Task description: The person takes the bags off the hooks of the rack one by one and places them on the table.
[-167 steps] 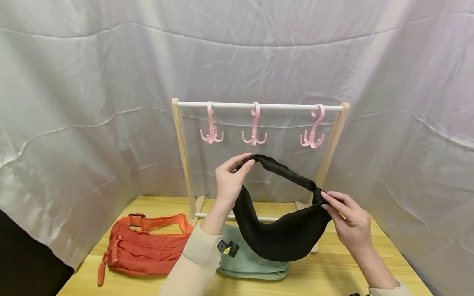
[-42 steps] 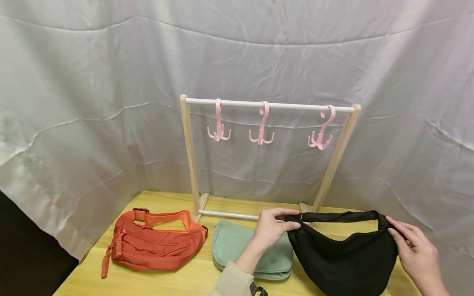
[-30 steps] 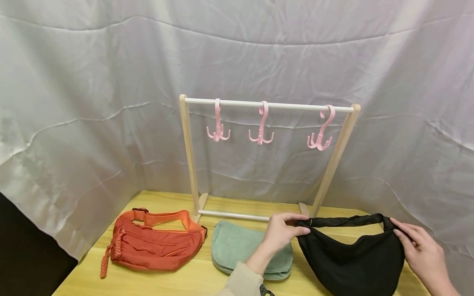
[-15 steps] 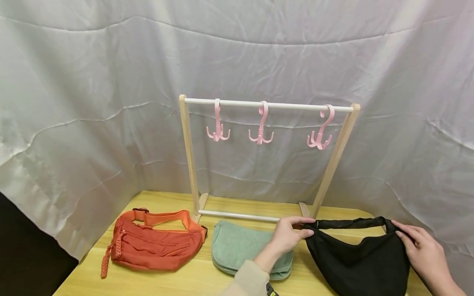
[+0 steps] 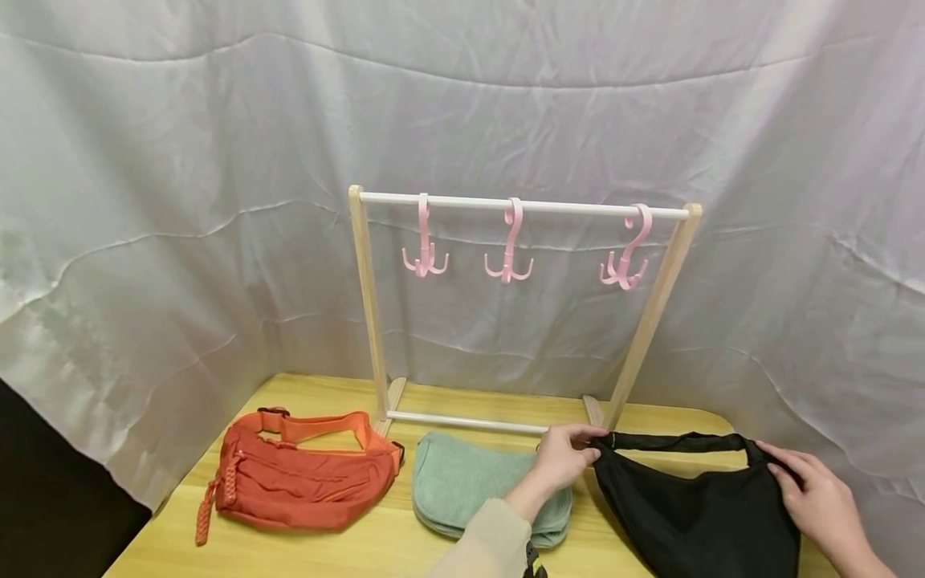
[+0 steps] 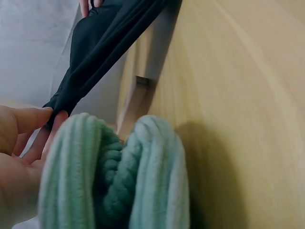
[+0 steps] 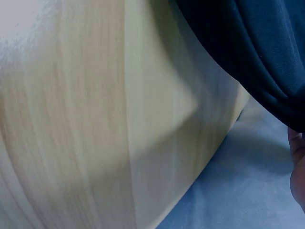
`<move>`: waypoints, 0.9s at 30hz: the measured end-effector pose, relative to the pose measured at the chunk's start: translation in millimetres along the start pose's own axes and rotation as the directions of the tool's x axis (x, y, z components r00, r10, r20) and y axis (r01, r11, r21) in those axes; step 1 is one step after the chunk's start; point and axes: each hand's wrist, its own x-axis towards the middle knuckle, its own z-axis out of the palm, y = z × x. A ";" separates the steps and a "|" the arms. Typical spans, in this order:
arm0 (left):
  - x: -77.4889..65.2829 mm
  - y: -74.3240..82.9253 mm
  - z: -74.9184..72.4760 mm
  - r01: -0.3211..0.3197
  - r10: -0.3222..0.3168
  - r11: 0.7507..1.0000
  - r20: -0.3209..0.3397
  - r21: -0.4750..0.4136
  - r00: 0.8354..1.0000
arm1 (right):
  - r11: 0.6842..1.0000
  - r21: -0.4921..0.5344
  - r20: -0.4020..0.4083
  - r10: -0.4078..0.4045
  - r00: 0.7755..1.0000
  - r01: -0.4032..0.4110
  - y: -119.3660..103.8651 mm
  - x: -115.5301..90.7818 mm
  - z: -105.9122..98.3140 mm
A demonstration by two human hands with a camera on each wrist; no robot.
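Note:
A black shoulder bag is stretched between both hands at the right of the table, its strap at the top and its lower part cut off by the head view's edge. My left hand pinches the left corner where strap and body meet. At the opposite corner my right hand holds the bag between thumb and fingers. Beneath my left forearm lies a green corduroy bag, which fills the front of the left wrist view. In the right wrist view, dark folds of the black bag hang near the table.
A red waist bag with an orange strap lies at the left. Behind the bags stands a wooden rack with a white bar carrying three pink hooks. Grey cloth surrounds the table.
Earlier the black bag was held up in front of the rack; it has since come down to the right of the green bag. In the last second it shifted slightly right and lower.

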 end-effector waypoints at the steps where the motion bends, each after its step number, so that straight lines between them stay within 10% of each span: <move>1: 1.2 -1.3 0.6 -0.001 0.001 1.000 -0.002 0.005 1.000 | 1.000 0.001 0.001 0.003 1.000 -0.003 0.9 -0.6 1.2; 19: 11.0 -18.1 12.0 0.061 -0.060 0.998 -0.056 0.016 0.997 | 0.996 -0.007 0.262 0.086 0.961 -0.088 16.9 -7.3 15.3; 27: 14.7 -26.1 17.4 0.081 -0.079 0.996 -0.062 0.024 0.995 | 0.991 -0.017 0.396 0.131 0.909 -0.136 25.2 -6.0 19.9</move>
